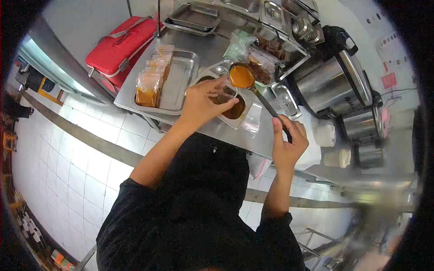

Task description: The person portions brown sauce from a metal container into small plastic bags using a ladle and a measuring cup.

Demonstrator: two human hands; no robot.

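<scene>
My right hand (290,142) is closed around the dark handle of a ladle (270,107). Orange-brown sauce (242,76) fills the ladle's bowl, which is raised beside my left hand. Between the fingers of my left hand (205,99) is a clear plastic bag (231,87), its mouth next to the ladle bowl. Below both lies a metal pan (246,113) with dark brown sauce inside, partly covered by my left hand. Flat clear bags (252,121) rest at the pan's right side. Several sauce-filled bags (148,90) stand in a row on a metal tray (184,67) at left.
Behind the pan are bags of dark food (262,67) and a green-tinted plastic bag (239,44). A metal lid (285,100) leans at right, near large steel cookers (332,83). A red insulated bag (118,47) sits left of the steel table. Empty trays (194,18) lie at the back.
</scene>
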